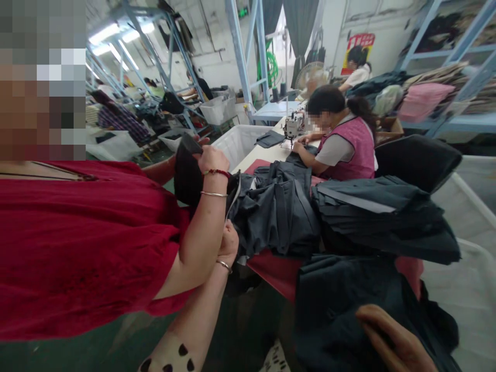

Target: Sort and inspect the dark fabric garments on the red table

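My left hand reaches in from the bottom, closed at the edge of a dark garment with a pale zip-like strip. What lies inside the fingers is mostly hidden. A co-worker in a red top stands close at the left; that person's hand holds a black piece of fabric just above my left hand. At the lower right, my right hand is over a dark folded cloth, fingers extended and slightly bent, with a gap by the thumb. No held thing shows in it.
Crumpled dark garments and a stack of dark cut pieces lie ahead. Beyond them a person in a pink vest works at a sewing machine. White bins stand nearby; a black chair is at the right.
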{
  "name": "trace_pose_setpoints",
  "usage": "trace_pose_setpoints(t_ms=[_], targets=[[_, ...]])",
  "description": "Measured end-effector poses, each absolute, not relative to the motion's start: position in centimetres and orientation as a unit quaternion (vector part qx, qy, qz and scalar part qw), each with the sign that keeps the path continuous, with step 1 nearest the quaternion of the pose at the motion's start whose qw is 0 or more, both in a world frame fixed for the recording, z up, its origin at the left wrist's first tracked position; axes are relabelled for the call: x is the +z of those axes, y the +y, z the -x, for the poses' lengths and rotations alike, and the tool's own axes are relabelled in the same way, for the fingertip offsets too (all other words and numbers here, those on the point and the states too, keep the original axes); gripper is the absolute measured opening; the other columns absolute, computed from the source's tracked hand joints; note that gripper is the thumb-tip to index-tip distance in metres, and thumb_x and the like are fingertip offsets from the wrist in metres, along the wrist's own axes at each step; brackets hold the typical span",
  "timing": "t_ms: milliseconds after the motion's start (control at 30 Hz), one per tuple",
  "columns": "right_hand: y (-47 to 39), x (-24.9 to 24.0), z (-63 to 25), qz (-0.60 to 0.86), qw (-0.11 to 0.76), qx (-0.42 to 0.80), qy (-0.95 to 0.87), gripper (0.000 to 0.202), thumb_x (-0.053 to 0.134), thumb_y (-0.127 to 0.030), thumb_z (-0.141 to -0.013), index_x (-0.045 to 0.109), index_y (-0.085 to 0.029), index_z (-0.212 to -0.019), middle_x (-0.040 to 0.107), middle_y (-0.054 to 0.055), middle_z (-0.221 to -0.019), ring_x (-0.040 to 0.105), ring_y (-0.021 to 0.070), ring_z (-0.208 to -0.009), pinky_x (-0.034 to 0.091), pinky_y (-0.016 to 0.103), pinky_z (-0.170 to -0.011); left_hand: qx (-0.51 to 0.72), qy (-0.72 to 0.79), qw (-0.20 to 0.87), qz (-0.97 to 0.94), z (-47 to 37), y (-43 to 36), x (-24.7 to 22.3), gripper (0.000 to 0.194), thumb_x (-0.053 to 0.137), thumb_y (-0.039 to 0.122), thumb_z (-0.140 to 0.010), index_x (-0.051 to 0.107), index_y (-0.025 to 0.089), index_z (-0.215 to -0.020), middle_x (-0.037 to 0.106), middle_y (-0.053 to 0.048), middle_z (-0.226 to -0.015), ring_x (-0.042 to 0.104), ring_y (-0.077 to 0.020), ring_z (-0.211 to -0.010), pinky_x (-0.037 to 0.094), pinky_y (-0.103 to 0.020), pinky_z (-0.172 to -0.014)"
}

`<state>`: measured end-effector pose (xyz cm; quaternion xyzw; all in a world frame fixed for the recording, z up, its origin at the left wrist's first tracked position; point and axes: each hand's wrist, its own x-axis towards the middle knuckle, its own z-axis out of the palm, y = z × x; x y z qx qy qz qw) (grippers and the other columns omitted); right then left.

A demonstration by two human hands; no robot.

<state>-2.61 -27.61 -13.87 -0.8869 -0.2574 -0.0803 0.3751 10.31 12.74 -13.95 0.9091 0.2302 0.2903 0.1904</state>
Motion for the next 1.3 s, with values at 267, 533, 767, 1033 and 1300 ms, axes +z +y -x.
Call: trace_pose_setpoints(t_ms=[267,533,767,1033,1300], targets=[[-17.8,-4.5,-2.2,0.869,0.122,-0.169,-0.45,0.034,0.047,-0.025,-0.089,0.048,-0.023,-0.124,0.053,0.007,-0.126,0.038,0.027,-0.123,0.029,0.049,-0.105,0.213,-0.067,0.254,-0.941,-0.5,3.1,-11.8,0.027,0.04,0.011,-0.088,0.056,0.017,-0.109,0.063,-0.008,-0.099,0.06,-0.0183,-0.093,0.047,-0.03,-0.083],[-15.5,-3.4,-4.4,0.895,0.079,0.035,-0.438,0.015,0.044,-0.02,-0.088,0.059,-0.016,-0.084,0.061,0.005,-0.083,0.057,0.0166,-0.073,0.04,0.027,-0.062,0.327,-0.166,0.174,-0.914,5.8,2.8,-7.1,0.028,0.058,0.011,-0.079,0.059,0.016,-0.107,0.062,-0.011,-0.102,0.055,-0.0284,-0.103,0.045,-0.046,-0.088],[-13.3,-5.6,-2.8,0.884,0.395,0.038,-0.248,0.019,0.067,-0.026,-0.07,0.052,-0.016,-0.064,0.051,-0.004,-0.064,0.045,0.0093,-0.061,0.03,0.021,-0.056,0.069,0.118,0.673,-0.727,8.9,1.9,-7.8,0.032,0.063,0.037,-0.077,0.058,0.019,-0.103,0.066,-0.008,-0.093,0.064,-0.0223,-0.081,0.053,-0.029,-0.061],[-11.5,-10.8,3.7,0.71,0.626,0.278,-0.164,0.017,0.065,-0.021,-0.06,0.053,-0.015,-0.071,0.045,-0.007,-0.062,0.039,0.0074,-0.058,0.033,0.018,-0.054,-0.017,0.238,0.808,-0.539,8.0,0.6,-7.5,0.034,0.066,0.025,-0.072,0.06,0.017,-0.104,0.065,-0.008,-0.105,0.061,-0.0233,-0.095,0.05,-0.027,-0.069],[-15.1,-8.5,-0.5,0.762,0.622,0.094,-0.155,0.01,0.045,-0.015,-0.059,0.051,-0.017,-0.066,0.043,-0.006,-0.058,0.038,0.0083,-0.057,0.032,0.019,-0.052,-0.105,0.178,0.888,-0.41,10.3,0.9,-5.5,0.027,0.074,0.017,-0.061,0.07,0.016,-0.089,0.071,-0.006,-0.087,0.065,-0.0192,-0.082,0.049,-0.028,-0.075]])
